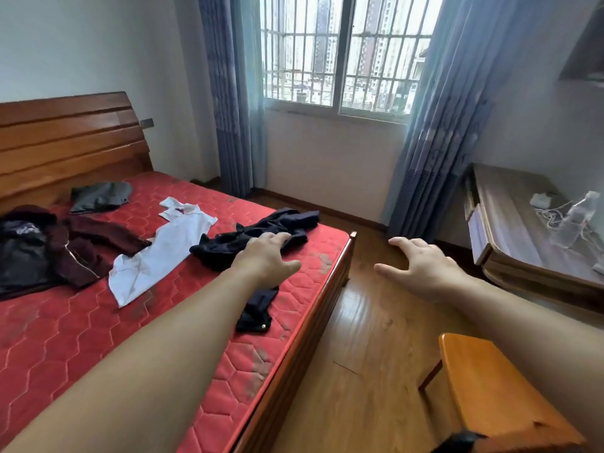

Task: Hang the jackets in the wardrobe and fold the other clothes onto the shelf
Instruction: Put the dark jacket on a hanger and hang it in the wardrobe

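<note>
Several clothes lie spread on the red mattress (81,328). A crumpled navy garment (271,228) lies near the bed's right edge, one end trailing toward me. My left hand (266,256) hovers over it, fingers spread, holding nothing. Left of it lies a white shirt (163,253). A maroon jacket (88,246) and a dark jacket (23,253) are at the far left. A grey folded garment (99,196) sits by the headboard. My right hand (421,266) is open over the floor, beside the bed.
The wooden headboard (65,138) stands at the back left. A window with blue curtains (434,142) is ahead. A wooden desk (523,233) with a plastic bottle (575,217) and cables is on the right. An orange wooden chair (490,393) stands near my right arm. Wooden floor (359,354) runs between bed and desk.
</note>
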{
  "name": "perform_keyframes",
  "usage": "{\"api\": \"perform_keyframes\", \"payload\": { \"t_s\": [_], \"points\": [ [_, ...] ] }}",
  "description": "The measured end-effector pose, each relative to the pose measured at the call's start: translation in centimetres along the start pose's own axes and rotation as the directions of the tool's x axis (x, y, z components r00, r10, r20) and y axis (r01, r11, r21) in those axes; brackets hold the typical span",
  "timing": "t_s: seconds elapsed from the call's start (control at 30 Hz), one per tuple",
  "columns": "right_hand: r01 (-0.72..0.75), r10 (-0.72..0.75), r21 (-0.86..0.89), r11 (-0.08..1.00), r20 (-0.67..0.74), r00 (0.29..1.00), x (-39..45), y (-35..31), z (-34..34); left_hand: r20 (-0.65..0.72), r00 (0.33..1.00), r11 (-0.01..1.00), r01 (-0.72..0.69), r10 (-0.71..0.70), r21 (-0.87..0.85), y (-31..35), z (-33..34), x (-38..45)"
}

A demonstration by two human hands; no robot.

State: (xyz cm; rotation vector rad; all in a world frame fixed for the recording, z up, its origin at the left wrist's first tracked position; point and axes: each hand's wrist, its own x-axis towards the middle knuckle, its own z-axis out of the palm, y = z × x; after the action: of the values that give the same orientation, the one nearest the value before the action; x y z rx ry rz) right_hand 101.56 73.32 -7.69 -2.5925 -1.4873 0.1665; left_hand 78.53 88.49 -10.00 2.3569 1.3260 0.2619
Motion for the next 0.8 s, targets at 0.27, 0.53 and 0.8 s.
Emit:
{"api": "perform_keyframes", "payload": {
  "t_s": [0.27, 0.53, 0.8],
  "points": [
    [0.047, -0.049, 0.163, 0.985, 0.005, 0.999, 18.8, 6.0, 0.8, -0.003, 1.0, 0.999, 0.011, -0.011, 0.043, 4.5, 3.8, 16.4],
    [0.116, -0.156, 0.258, 0.959, 0.142, 0.977, 38.2, 10.3, 2.5, 0.024, 0.986, 0.98, 0.164, -0.168, 0.117, 6.6, 5.6, 31.1],
    [0.305, -0.338, 0.211, 0.929, 0.146, 0.93, 54.7, 5.5, 3.7, -0.069, 0.939, 0.94, 0.339, -0.336, 0.028, 2.2, 4.8, 44.1]
  ]
}}
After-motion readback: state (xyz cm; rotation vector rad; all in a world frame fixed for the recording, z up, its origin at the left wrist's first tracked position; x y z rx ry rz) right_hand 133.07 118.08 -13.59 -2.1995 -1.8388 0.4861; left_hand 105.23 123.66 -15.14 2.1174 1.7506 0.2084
